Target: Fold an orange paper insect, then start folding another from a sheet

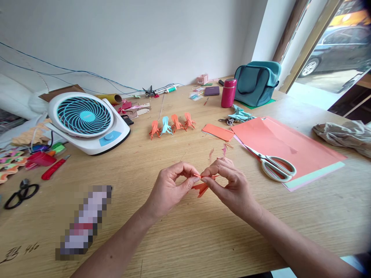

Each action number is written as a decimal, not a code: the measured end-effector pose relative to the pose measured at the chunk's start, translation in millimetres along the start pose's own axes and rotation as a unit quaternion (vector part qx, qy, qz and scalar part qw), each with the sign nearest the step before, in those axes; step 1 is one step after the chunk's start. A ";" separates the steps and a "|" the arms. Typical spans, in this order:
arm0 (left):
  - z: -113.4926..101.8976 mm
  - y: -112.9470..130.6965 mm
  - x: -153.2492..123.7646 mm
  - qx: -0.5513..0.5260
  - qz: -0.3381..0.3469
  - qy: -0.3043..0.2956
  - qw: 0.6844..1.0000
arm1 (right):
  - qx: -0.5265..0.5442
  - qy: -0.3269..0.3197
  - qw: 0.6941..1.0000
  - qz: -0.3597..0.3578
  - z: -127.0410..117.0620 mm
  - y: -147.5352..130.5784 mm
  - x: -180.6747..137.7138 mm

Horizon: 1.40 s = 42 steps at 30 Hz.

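Note:
Both hands meet over the middle of the wooden table (174,239), pinching a small piece of folded orange paper (202,189). My left hand (172,185) grips one edge between thumb and index finger. Close beside it, my right hand (230,183) pinches the same paper, with its other fingers curled. Part of the folded shape hangs below the fingertips, and the rest is hidden behind them. Farther back stands a row of several folded paper figures: orange ones (154,129) and a light blue one (166,125).
White-handled scissors (278,168) lie on orange paper sheets (290,139) at the right, near an orange strip stack (218,132). A white fan (87,123), red cutter (55,167) and black scissors (21,195) are at left. Behind stand a pink flask (228,93) and teal bag (256,85).

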<state>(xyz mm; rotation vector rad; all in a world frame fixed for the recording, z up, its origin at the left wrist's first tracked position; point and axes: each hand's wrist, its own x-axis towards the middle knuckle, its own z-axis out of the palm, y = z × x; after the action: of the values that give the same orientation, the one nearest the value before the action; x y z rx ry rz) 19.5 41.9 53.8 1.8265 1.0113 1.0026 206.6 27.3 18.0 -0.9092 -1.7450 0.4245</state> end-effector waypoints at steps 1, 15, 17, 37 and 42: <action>-0.8 -0.6 0.5 -0.001 0.003 -0.005 1.000 | 0.000 -0.002 1.000 0.001 0.0 0.0 0.0; -3.2 -3.1 0.9 0.010 0.018 -0.028 0.999 | 0.015 -0.014 1.000 0.020 -1.2 -2.3 2.0; -3.6 -2.7 1.2 0.010 0.022 -0.030 0.999 | 0.018 -0.014 1.000 0.021 -1.3 -2.2 2.1; 5.6 6.0 -7.4 0.170 0.116 0.051 0.977 | -0.052 0.017 0.998 -0.028 2.4 1.6 -1.3; 7.1 7.2 -8.6 0.188 0.107 0.065 0.974 | -0.053 0.009 0.998 -0.026 3.2 1.6 -1.4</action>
<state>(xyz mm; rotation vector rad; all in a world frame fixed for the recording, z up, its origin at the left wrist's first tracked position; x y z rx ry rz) 24.6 29.8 55.5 2.2428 1.1628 1.1297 204.4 27.7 14.8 -0.9363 -1.7834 0.2910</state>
